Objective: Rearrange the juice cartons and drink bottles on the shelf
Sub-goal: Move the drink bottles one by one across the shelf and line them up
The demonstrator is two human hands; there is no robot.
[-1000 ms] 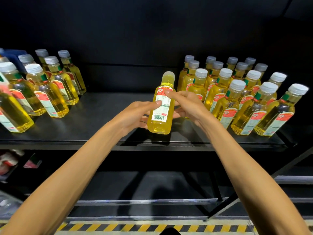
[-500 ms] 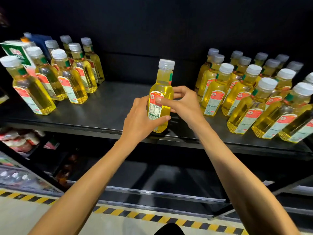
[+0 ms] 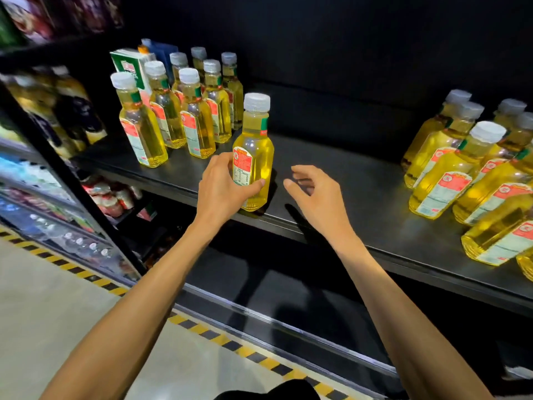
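Note:
My left hand (image 3: pixel 223 190) grips a yellow drink bottle (image 3: pixel 255 157) with a white cap, upright at the front edge of the black shelf (image 3: pixel 331 180). My right hand (image 3: pixel 314 194) hovers just right of the bottle, fingers apart, holding nothing. A cluster of several similar yellow bottles (image 3: pixel 178 111) stands at the shelf's left. Behind them are a green-and-white juice carton (image 3: pixel 131 67) and a blue carton (image 3: pixel 163 51). Another group of several yellow bottles (image 3: pixel 473 168) fills the right side.
A black upright (image 3: pixel 66 180) divides this shelf from a neighbouring unit with blurred goods at the left. A lower dark shelf (image 3: pixel 288 290) sits below. The floor has a yellow-and-black hazard stripe (image 3: pixel 219 339) along the shelving base.
My right hand has let go of the bottle and drawn back to the right. The left hand alone holds it, carried leftward toward the left cluster. The view has swung left.

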